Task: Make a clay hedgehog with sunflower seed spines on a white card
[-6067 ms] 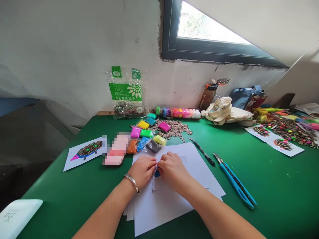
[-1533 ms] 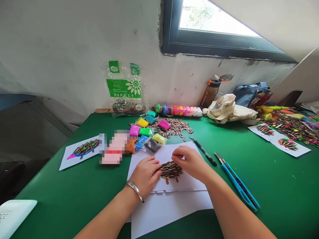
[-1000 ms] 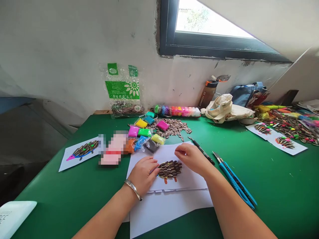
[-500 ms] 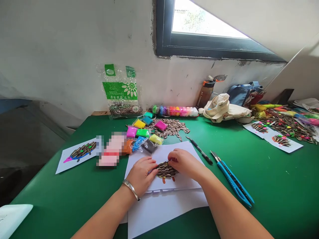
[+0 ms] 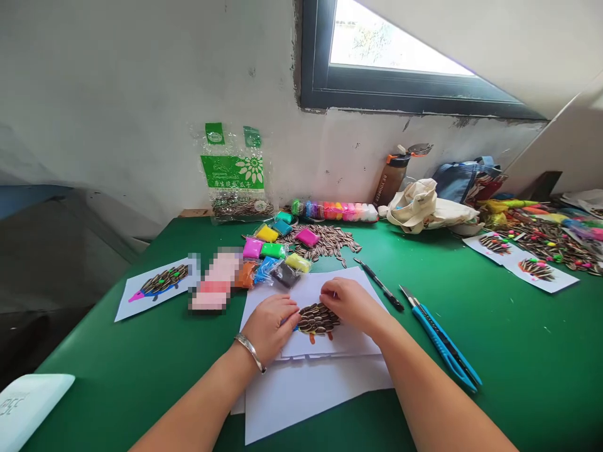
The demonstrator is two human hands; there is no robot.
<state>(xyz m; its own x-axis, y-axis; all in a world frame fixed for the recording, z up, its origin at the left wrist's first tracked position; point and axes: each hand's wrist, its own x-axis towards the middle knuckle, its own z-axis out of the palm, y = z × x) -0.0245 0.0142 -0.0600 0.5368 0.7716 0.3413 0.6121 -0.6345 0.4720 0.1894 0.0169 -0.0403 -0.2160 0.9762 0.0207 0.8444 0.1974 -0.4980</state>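
A hedgehog picture (image 5: 318, 320), its back covered with striped sunflower seeds and with orange-brown feet, lies on a white paper sheet (image 5: 351, 345). My left hand (image 5: 271, 323), with a silver bracelet (image 5: 250, 353) at the wrist, rests on the sheet at the hedgehog's left end; its fingers are stretched out and cover that end, where a bit of blue shows. At the upper right edge of the seeds is my right hand (image 5: 351, 304), thumb and fingers drawn together in a pinch. Whatever lies between those fingertips is hidden.
Coloured clay packets (image 5: 273, 251) and a pile of sunflower seeds (image 5: 332, 242) lie beyond the paper. A black pen (image 5: 381, 285) and a blue utility knife (image 5: 443, 342), blade showing, are on the right. Another hedgehog picture (image 5: 160, 282) lies left. A brown bottle (image 5: 392, 179) stands by the wall.
The view has shifted slightly, so everything sits a little further right. My right hand's fingers have moved a little up along the seeds' edge; my left hand stays on the paper.
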